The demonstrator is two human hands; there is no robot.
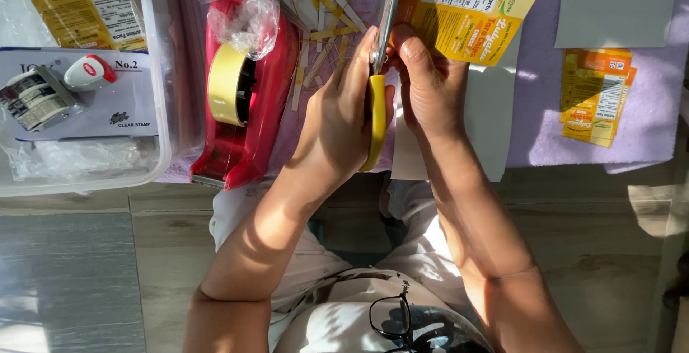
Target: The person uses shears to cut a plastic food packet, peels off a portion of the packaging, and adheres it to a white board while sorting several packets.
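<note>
The left hand point(337, 120) wraps its fingers around the yellow handle of the scissors point(378, 102), blades pointing away over the purple mat point(646, 109). The right hand point(427, 87) pinches an orange label point(474, 16) just beside the blades, near the red tape dispenser point(244, 102).

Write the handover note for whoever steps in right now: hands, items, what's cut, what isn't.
Left hand: grips the yellow-handled scissors, blades pointing away.
Right hand: holds the yellow printed package sheet against the blades.
Done: a stack of cut labels lies to the right on the purple mat; trimmed strips lie beside the red tape dispenser.
Left: the held sheet is not yet cut through.
</note>
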